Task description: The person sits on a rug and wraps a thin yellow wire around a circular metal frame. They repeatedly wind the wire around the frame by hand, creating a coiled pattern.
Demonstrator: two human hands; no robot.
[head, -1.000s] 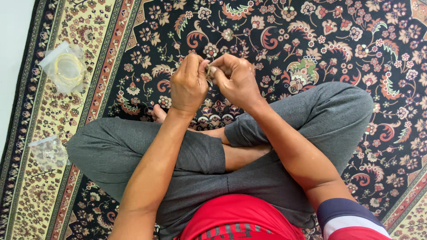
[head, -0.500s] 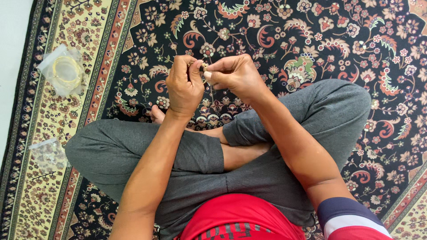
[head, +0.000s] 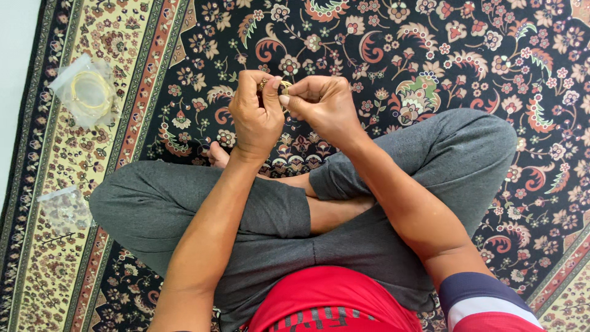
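I sit cross-legged on a patterned carpet, both hands raised over my knees. My left hand (head: 257, 114) and my right hand (head: 322, 107) are pressed fingertip to fingertip, pinching a small gold-coloured ring-shaped piece (head: 284, 85) between them. Most of that piece is hidden by my fingers. A small dark bead-like bit shows at my left fingertips.
On the carpet's pale border at the left lie a clear plastic bag with a coil of yellowish cord (head: 86, 91) and, lower down, a second clear bag of small pieces (head: 64, 209). A strip of white floor (head: 15, 61) runs along the far left edge.
Both hands have stayed together over the same spot, with the fingers shifting slightly around the small piece. The bags on the left have not moved.
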